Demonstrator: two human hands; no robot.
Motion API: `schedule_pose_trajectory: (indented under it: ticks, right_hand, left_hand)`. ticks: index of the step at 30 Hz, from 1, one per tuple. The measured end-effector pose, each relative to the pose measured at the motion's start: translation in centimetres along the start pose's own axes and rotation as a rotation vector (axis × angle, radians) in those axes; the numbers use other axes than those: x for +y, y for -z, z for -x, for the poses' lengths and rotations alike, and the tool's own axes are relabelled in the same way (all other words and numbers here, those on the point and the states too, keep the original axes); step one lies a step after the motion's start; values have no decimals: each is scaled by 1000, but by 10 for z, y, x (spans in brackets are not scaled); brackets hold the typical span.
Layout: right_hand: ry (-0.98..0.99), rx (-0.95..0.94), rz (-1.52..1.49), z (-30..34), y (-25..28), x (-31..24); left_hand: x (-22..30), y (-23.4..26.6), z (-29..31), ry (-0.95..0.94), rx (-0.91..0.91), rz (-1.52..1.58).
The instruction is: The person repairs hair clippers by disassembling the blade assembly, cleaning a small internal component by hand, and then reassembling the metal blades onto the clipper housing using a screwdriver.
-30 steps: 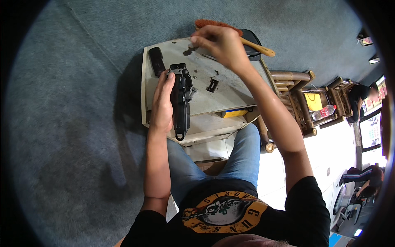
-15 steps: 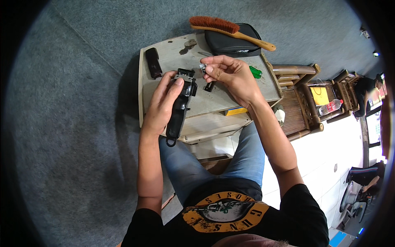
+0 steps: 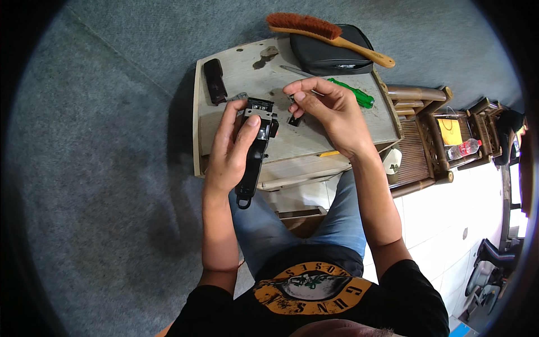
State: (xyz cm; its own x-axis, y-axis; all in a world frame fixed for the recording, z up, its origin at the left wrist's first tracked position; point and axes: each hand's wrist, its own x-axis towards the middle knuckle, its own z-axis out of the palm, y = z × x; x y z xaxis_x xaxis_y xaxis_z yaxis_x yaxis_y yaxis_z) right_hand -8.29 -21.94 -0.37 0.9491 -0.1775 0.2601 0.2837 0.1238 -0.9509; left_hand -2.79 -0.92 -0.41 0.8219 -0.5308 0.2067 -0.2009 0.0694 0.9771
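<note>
The person's left hand [image 3: 229, 154] grips a long black hair clipper [image 3: 254, 168] with a hanging loop at its lower end. The right hand [image 3: 334, 115] pinches a small metallic piece [image 3: 292, 99] just beside the clipper's head. On the pale, worn wooden cabinet top [image 3: 247, 73] lie a dark oblong cover [image 3: 214, 82], a green-handled screwdriver [image 3: 361, 98] and a black zipped case [image 3: 331, 59], with a reddish-bristled wooden brush [image 3: 314, 27] across it.
</note>
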Motion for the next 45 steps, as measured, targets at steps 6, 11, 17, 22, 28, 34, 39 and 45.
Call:
schedule_pose_trajectory:
  ticks: [6, 11, 17, 22, 28, 34, 39, 45]
  right_hand:
    - [14, -8, -11, 3, -1, 1]
    - [-17, -28, 36, 3, 0, 0]
    - [-27, -42, 14, 3, 1, 2]
    - [-62, 1, 23, 2, 1, -1]
    - [-45, 6, -17, 0, 2, 2]
    - [-28, -8, 9, -1, 2, 1]
    - [-33, -16, 37, -2, 3, 5]
    - [-5, 0, 54, -2, 3, 8]
  left_hand:
    - [2, 1, 1, 19, -16, -47]
    - [3, -1, 2, 3, 23, 38]
    - [5, 2, 0, 71, 73, 120]
    - [30, 5, -10, 204, 173, 62]
    - [44, 21, -58, 101, 149, -389]
    - [35, 22, -110, 36, 47, -738]
    - [5, 28, -149, 30, 18, -893]
    - [-15, 23, -161, -60, 93, -970]
